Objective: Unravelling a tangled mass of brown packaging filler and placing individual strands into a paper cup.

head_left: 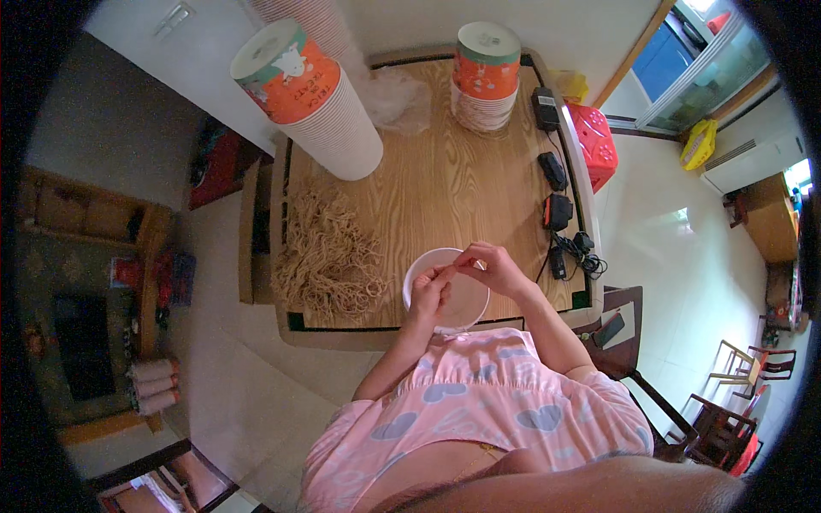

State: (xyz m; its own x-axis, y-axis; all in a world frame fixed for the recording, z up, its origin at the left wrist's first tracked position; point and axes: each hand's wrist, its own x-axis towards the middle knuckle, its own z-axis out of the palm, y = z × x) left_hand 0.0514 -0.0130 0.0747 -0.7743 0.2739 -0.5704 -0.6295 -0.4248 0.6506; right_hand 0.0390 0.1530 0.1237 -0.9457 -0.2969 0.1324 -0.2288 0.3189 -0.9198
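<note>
A person in a pink top with pale heart shapes sits at a wooden surface, seen from above. A white paper bowl stands at the near edge of the surface, directly in front of the person; everything below is placed relative to this bowl.

The left hand is over the bowl's left rim, fingers curled inward. The right hand is above the bowl's far right rim, thumb and forefinger pinched together. Both hands seem to hold one thin elastic band stretched between them over the bowl's mouth, though the band is too fine to see clearly.

Left of the bowl lies a loose heap of tan rubber bands, large and barely diminished. Far beyond the bowl to the left rises a tall leaning stack of orange-topped paper bowls, and far beyond it to the right a shorter stack. Right of the bowl, along the surface's edge, lie black chargers and cables.

Judging by this, one bowl is being banded now; most of the work looks undone.
</note>
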